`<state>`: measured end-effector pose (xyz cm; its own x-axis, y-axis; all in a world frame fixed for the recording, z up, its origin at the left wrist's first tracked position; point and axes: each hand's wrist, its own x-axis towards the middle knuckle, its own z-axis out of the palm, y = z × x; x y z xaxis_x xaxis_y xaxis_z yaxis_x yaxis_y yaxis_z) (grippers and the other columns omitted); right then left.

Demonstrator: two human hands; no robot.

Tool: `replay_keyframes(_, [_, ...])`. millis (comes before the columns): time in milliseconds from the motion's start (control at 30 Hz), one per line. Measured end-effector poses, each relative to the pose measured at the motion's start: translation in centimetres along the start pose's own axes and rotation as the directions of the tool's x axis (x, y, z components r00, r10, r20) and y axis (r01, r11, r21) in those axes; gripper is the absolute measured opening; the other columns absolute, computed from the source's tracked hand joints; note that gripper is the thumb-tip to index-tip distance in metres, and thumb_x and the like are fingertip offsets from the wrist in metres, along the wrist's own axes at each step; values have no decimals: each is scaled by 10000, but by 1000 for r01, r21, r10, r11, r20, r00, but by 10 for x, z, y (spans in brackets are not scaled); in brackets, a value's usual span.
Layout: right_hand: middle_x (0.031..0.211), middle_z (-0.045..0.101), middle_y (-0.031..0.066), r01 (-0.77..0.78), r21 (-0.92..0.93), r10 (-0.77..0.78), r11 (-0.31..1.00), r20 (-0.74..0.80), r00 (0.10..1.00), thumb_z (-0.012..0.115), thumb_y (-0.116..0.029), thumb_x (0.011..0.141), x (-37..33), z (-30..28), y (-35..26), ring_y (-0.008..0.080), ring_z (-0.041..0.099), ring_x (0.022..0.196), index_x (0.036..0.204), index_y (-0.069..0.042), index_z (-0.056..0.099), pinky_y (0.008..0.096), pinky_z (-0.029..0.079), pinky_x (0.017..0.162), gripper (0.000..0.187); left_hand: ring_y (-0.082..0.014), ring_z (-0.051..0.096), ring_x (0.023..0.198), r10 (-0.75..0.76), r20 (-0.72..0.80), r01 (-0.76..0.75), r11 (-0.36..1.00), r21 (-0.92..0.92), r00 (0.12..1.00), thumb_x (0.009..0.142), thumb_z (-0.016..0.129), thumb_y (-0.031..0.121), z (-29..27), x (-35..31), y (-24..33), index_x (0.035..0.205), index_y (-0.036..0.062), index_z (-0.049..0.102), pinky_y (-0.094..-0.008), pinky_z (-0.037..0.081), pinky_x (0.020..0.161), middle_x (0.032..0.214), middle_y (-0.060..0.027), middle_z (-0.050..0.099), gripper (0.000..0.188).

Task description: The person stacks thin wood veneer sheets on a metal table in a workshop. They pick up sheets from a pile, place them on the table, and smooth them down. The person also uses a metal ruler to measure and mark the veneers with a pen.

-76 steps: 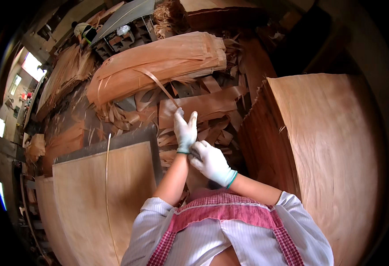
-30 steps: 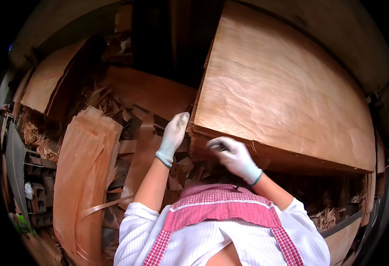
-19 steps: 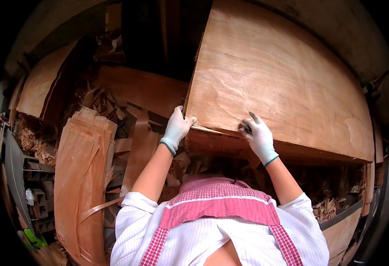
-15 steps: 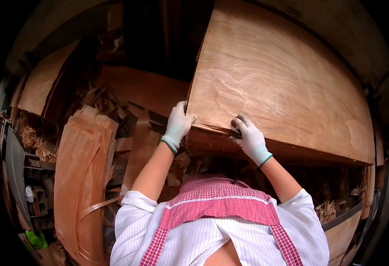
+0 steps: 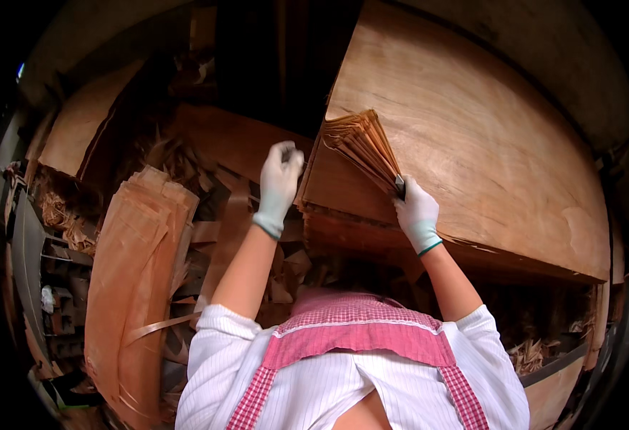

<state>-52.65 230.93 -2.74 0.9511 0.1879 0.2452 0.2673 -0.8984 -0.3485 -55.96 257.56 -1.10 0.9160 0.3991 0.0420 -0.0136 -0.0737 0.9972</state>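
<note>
A tall stack of thin wood veneer sheets (image 5: 486, 165) lies at the right. My right hand (image 5: 418, 210), in a white glove, grips the sheets' near left corner, bent up and back so their edges spread into a fan (image 5: 364, 147). A small dark piece with a pale edge shows at its fingers; I cannot tell whether it is a tool or the glove. Just left of the stack's edge, my gloved left hand (image 5: 280, 183) is raised with curled fingers. Dark grey shows at its fingertips, and whatever they may hold is hidden.
Long narrow veneer strips (image 5: 128, 287) are piled at the left. Veneer scraps (image 5: 174, 161) lie behind them. Another veneer stack (image 5: 85, 122) stands at the far left. A reddish-brown board (image 5: 239, 136) lies beyond my left hand.
The stack's near left corner, flat before, is now bent up and fanned in my right hand. My left hand has come off the corner and moved slightly left and up.
</note>
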Motion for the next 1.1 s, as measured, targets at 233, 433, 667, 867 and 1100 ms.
replay_keyframes(233, [893, 665, 131, -27, -42, 30, 999, 76, 997, 678, -213, 811, -1, -3, -5, 379, 632, 822, 1050, -131, 533, 467, 481, 685, 291, -352, 532, 1135, 384, 459, -597, 461, 657, 801, 767, 603, 8, -16, -31, -88, 1189, 77, 593, -429, 445, 966, 1257, -141, 541, 428])
replay_keyframes(433, [882, 664, 120, 17, -19, -16, 1000, 49, 999, 678, -211, 811, -6, 6, -5, 367, 637, 816, 1046, -139, 538, 462, 486, 665, 283, -347, 535, 1122, 191, 348, -362, 765, 533, 918, 797, 597, 44, -19, -23, -90, 1177, 57, 583, -415, 445, 953, 1238, -144, 553, 381])
replay_keyframes(667, [886, 669, 101, 56, -57, -56, 997, 8, 998, 690, -207, 784, -10, 17, -2, 333, 648, 815, 1052, -148, 541, 448, 501, 655, 311, -350, 562, 1012, 306, 311, -437, 644, 628, 900, 824, 606, 93, -8, -23, -89, 1134, 50, 593, -424, 462, 888, 1128, -134, 583, 314])
replay_keyframes(867, [891, 656, 79, 192, 4, -191, 981, -87, 978, 734, -226, 754, -19, 24, -2, 299, 647, 852, 1063, -159, 526, 426, 514, 651, 378, -332, 581, 920, 555, 281, -542, 385, 747, 783, 840, 643, 144, 8, -3, -79, 1055, 58, 620, -417, 478, 815, 1052, -112, 614, 233])
replay_keyframes(1100, [833, 650, 82, 154, -85, -163, 984, -119, 979, 755, -259, 741, -20, 25, -5, 291, 652, 804, 1021, -131, 526, 403, 508, 606, 383, -316, 596, 894, 630, 145, -568, 546, 616, 763, 792, 662, 89, 21, 3, -47, 974, 68, 611, -403, 481, 791, 1003, -92, 615, 191])
